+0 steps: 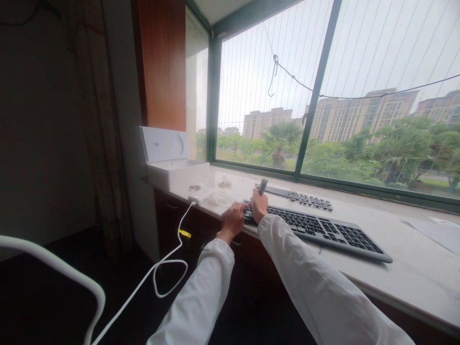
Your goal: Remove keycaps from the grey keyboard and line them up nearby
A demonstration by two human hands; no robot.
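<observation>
Clearly, right hand (pixel 258 206) clamped on grey tool (pixel 263 186) — above keyboard (pixel 318 225), left hand (pixel 233 219) (grip: cannot tell) at its left end

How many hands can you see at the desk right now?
2. The left hand is at the left end of the keyboard; the right hand, just beside it, grips a dark tool. No others show.

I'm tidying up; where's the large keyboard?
In the head view, the keyboard lies right of centre on the counter, its left end at the left hand and right hand.
</observation>
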